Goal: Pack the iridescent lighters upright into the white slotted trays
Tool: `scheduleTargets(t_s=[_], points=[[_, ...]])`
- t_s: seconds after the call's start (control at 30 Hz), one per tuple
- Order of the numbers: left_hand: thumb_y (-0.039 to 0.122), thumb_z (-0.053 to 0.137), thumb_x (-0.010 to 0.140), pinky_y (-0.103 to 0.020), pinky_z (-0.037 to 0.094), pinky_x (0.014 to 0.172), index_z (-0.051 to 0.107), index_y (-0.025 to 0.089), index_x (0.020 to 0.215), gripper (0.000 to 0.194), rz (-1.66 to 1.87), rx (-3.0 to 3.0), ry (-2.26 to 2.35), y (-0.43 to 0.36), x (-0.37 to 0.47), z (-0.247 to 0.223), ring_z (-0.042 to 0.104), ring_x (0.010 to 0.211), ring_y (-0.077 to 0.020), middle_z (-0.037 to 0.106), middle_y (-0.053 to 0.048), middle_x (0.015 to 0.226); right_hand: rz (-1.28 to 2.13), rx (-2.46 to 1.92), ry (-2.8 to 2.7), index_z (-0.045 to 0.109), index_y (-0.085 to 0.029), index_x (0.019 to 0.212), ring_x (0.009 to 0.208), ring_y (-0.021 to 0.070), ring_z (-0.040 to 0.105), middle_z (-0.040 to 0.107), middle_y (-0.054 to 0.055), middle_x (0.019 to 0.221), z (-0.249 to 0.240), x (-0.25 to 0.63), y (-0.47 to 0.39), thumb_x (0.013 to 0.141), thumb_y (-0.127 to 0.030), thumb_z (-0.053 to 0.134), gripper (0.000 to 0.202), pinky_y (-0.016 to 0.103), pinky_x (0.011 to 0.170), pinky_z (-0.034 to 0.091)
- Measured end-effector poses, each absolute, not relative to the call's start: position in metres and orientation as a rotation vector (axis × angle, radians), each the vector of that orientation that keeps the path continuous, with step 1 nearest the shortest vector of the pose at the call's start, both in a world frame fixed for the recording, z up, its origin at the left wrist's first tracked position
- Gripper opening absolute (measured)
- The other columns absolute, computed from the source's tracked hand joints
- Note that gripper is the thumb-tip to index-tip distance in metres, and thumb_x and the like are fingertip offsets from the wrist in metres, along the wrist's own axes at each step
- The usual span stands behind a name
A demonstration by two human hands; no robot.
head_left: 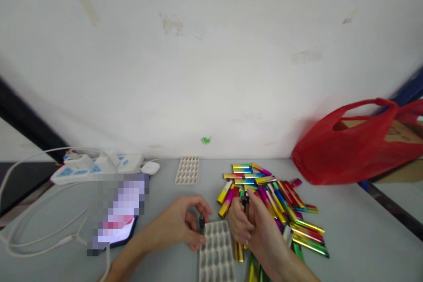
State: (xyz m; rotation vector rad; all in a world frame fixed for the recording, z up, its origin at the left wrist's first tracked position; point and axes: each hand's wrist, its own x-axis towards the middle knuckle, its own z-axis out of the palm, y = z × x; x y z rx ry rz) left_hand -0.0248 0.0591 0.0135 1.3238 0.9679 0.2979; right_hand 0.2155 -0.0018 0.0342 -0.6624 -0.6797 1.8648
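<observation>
My left hand (pixel 185 222) is at the upper left corner of a pale tray (pixel 216 251) with rows of oval hollows. Its thumb and fingers pinch a small black piece (pixel 202 222) over the tray's edge. To the right of the tray, my right hand (pixel 247 220) is curled round a black-ended item (pixel 245 201), whose lower part is hidden by the fingers. Beneath and beyond that hand lies a loose pile of shiny multicoloured sticks (pixel 280 198), in gold, red, blue, green and purple.
A second pale tray (pixel 187 170) lies near the wall. At the left are a phone (pixel 124 216), white cables, a power strip (pixel 132 163) and a white rounded device (pixel 150 168). A red bag (pixel 343 150) with a cardboard box stands at the right.
</observation>
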Motion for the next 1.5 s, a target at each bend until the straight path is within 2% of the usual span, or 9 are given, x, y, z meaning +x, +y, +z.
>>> scheduleTargets(t_s=[0.13, 0.23, 0.37, 0.43, 0.6, 0.77, 1.13, 1.23, 1.5], points=[[0.026, 0.100, 0.061, -0.024, 0.056, 0.055, 0.070, 0.020, 0.106, 0.055, 0.305, 1.368, 0.975, 0.059, -0.024, 0.017, 0.071, 0.059, -0.0157, 0.075, 0.006, 0.075, 1.972, -0.645, -0.580, 0.041, -0.024, 0.063, 0.044, 0.0062, 0.017, 0.030, -0.012, 0.053, 0.030, 0.200, -0.004, 0.080, -0.083, 0.086, 0.076, 0.023, 0.042, 0.015], [0.024, 0.097, 0.064, -0.024, 0.055, 0.058, 0.072, 0.019, 0.107, 0.050, 0.307, 1.412, 0.971, 0.059, -0.024, 0.021, 0.070, 0.065, -0.0152, 0.076, 0.004, 0.083, 2.086, -0.647, -0.569, 0.042, -0.025, 0.064, 0.041, 0.0048, 0.014, 0.031, -0.013, 0.051, 0.024, 0.189, -0.009, 0.076, -0.089, 0.084, 0.078, 0.021, 0.038, 0.010], [0.018, 0.096, 0.061, -0.025, 0.052, 0.064, 0.073, 0.019, 0.110, 0.055, 0.302, 1.438, 0.945, 0.059, -0.024, 0.022, 0.070, 0.075, -0.0170, 0.080, 0.002, 0.094, 2.243, -0.581, -0.658, 0.040, -0.026, 0.059, 0.037, 0.0053, 0.011, 0.027, -0.013, 0.044, 0.006, 0.181, -0.013, 0.083, -0.091, 0.073, 0.077, 0.021, 0.033, 0.005], [0.019, 0.099, 0.059, -0.025, 0.050, 0.066, 0.074, 0.019, 0.114, 0.060, 0.304, 1.454, 0.959, 0.059, -0.025, 0.021, 0.070, 0.080, -0.0178, 0.078, 0.004, 0.094, 2.274, -0.565, -0.680, 0.039, -0.027, 0.057, 0.035, 0.0056, 0.011, 0.025, -0.013, 0.041, -0.003, 0.180, -0.013, 0.085, -0.089, 0.071, 0.075, 0.021, 0.032, 0.005], [0.023, 0.099, 0.061, -0.025, 0.046, 0.066, 0.072, 0.020, 0.116, 0.062, 0.259, 1.483, 0.987, 0.058, -0.026, 0.023, 0.064, 0.076, -0.0163, 0.070, 0.008, 0.079, 2.161, -0.675, -0.683, 0.039, -0.028, 0.054, 0.033, 0.0059, 0.014, 0.025, -0.012, 0.038, -0.009, 0.176, -0.012, 0.081, -0.084, 0.070, 0.069, 0.020, 0.032, 0.008], [0.026, 0.099, 0.062, -0.025, 0.046, 0.068, 0.072, 0.020, 0.109, 0.055, 0.275, 1.462, 0.966, 0.056, -0.025, 0.024, 0.065, 0.080, -0.0175, 0.073, 0.007, 0.084, 2.077, -0.821, -0.652, 0.040, -0.028, 0.053, 0.033, 0.0058, 0.014, 0.023, -0.012, 0.038, -0.008, 0.171, -0.017, 0.080, -0.081, 0.066, 0.064, 0.019, 0.032, 0.008], [0.030, 0.103, 0.058, -0.026, 0.049, 0.069, 0.072, 0.021, 0.111, 0.062, 0.258, 1.496, 0.950, 0.060, -0.026, 0.014, 0.068, 0.082, -0.0186, 0.074, 0.006, 0.085, 2.020, -0.932, -0.601, 0.043, -0.027, 0.060, 0.036, 0.0056, 0.011, 0.026, -0.012, 0.042, -0.023, 0.167, -0.026, 0.089, -0.070, 0.056, 0.053, 0.019, 0.035, 0.008], [0.031, 0.103, 0.056, -0.027, 0.049, 0.068, 0.072, 0.021, 0.113, 0.065, 0.253, 1.486, 0.954, 0.060, -0.026, 0.014, 0.068, 0.081, -0.0194, 0.074, 0.007, 0.083, 2.024, -0.921, -0.621, 0.042, -0.027, 0.060, 0.035, 0.0062, 0.010, 0.024, -0.013, 0.040, -0.023, 0.168, -0.022, 0.089, -0.075, 0.054, 0.057, 0.020, 0.034, 0.008], [0.034, 0.106, 0.057, -0.028, 0.049, 0.066, 0.073, 0.023, 0.110, 0.064, 0.269, 1.494, 0.981, 0.058, -0.024, 0.015, 0.066, 0.077, -0.0194, 0.069, 0.007, 0.078, 2.259, -0.572, -0.708, 0.041, -0.027, 0.057, 0.034, 0.0059, 0.016, 0.028, -0.013, 0.040, -0.004, 0.178, -0.016, 0.080, -0.093, 0.071, 0.076, 0.020, 0.033, 0.009]])
